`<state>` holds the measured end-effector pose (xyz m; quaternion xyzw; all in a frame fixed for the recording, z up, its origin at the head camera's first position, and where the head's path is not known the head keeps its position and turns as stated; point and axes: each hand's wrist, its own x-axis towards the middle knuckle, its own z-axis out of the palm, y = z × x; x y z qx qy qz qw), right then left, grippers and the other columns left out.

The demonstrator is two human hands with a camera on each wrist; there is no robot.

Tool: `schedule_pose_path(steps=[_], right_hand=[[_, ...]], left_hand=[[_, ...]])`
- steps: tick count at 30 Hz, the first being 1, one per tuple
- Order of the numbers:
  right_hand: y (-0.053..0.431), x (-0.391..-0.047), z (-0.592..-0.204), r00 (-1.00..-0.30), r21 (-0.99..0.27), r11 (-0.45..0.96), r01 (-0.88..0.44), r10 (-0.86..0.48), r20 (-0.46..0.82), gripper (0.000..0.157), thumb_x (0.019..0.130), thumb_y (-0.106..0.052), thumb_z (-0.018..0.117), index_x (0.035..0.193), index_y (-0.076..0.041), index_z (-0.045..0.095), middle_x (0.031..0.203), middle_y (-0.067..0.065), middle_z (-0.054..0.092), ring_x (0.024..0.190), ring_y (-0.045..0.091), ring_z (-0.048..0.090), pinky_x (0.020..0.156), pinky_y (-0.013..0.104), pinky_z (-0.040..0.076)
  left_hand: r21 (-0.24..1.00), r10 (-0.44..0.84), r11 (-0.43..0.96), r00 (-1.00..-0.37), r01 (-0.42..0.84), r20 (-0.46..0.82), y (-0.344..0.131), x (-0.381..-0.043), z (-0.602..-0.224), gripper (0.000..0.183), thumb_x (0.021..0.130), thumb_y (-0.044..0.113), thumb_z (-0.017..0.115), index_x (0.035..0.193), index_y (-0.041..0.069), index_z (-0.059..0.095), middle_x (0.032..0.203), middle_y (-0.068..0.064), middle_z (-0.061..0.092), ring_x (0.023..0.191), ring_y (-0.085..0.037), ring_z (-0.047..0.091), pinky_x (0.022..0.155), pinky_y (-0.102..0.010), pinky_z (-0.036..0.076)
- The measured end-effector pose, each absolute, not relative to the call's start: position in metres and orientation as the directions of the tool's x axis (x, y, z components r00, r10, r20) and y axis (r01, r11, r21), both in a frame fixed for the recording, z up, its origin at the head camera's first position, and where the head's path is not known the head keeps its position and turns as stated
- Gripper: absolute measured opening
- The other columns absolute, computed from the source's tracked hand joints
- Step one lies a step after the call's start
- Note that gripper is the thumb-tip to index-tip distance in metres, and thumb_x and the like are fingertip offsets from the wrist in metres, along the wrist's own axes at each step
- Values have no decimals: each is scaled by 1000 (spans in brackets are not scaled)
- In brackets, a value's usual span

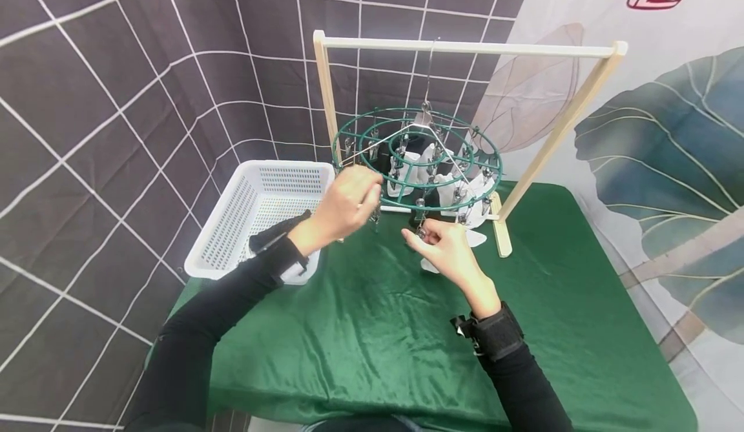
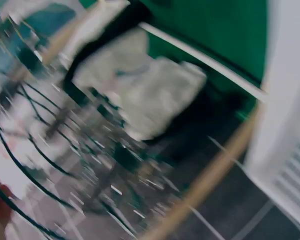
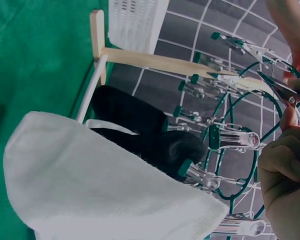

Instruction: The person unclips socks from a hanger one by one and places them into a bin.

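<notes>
A round green sock hanger (image 1: 372, 193) with several metal clips hangs from a wooden stand. My left hand (image 1: 349, 203) has its fingers curled at the hanger's left front rim, gripping the ring. At the front edge, my right hand (image 1: 447, 251) pinches a dangling clip (image 1: 421, 230) between thumb and fingers; the right wrist view shows this clip (image 3: 290, 100) up close. White socks (image 3: 90, 180) and black socks (image 3: 130, 112) hang from other clips. The left wrist view is blurred, with only a bit of the left hand (image 2: 0, 207) at its edge.
A white plastic basket (image 1: 223, 225) stands at the left, with a dark item (image 1: 276, 232) in it partly behind the left forearm. The wooden stand (image 1: 558, 135) rises behind the hanger on a green tablecloth (image 1: 372, 341). A tiled curtain hangs behind.
</notes>
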<state>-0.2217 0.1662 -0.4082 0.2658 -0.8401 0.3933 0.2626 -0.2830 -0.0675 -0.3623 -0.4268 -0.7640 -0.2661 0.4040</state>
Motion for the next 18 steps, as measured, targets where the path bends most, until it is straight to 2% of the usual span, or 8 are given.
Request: schedule_pose_path(steps=[3,6,9,11,15,16,18], right_hand=[[166,-221,-406,-731,-519,562,-644,-251,635,45,84,-19,81,60,-13,43,55,-9,30,49,2,25,49,20,23],[168,-218,-403,-769,-541,579,-610,-269,579,38,84,-23,82,64,-13,51,55,-9,33,49,2,28,49,21,26],[173,-213,-403,-792,-562,576,-594,-295,534,29,85,-28,82,71,-14,61,57,-9,39,50,0,33,50,19,31],[180,-209,-402,-766,-544,565,-620,-289,574,25,84,-27,82,74,-14,64,57,-9,44,51,0,37,51,17,34],[201,-204,-400,-684,-504,578,-642,-133,718,28,81,-13,83,67,-9,59,55,-3,47,53,1,37,51,17,31],[206,-204,-399,-679,-511,595,-620,-81,730,27,80,-11,84,69,-7,59,55,-2,45,52,1,35,51,17,30],[214,-204,-396,-720,-557,622,-550,-16,693,22,80,-11,83,79,-7,61,57,-2,42,51,0,32,52,18,29]], left_hand=[[81,497,526,-383,847,778,-51,-273,-365,21,101,11,49,87,4,64,81,-8,63,81,-25,59,81,-37,48],[89,494,574,-431,814,756,-44,-270,-369,28,103,14,49,78,9,59,71,-3,54,73,-23,52,75,-36,42],[88,470,592,-431,801,770,-45,-274,-373,31,103,12,50,72,9,56,65,-3,50,68,-23,49,73,-36,40],[90,457,585,-420,806,784,-47,-276,-375,33,102,11,52,69,9,55,63,-3,49,65,-23,48,72,-36,40],[114,439,563,-412,819,799,-53,-283,-375,35,101,9,53,65,8,51,59,-4,47,63,-23,47,71,-36,39],[124,433,557,-415,821,800,-55,-285,-375,36,101,8,53,65,8,50,59,-4,46,63,-24,47,71,-37,40],[145,426,544,-421,826,801,-57,-290,-374,37,101,8,51,64,7,49,59,-5,45,63,-25,46,71,-37,40]])
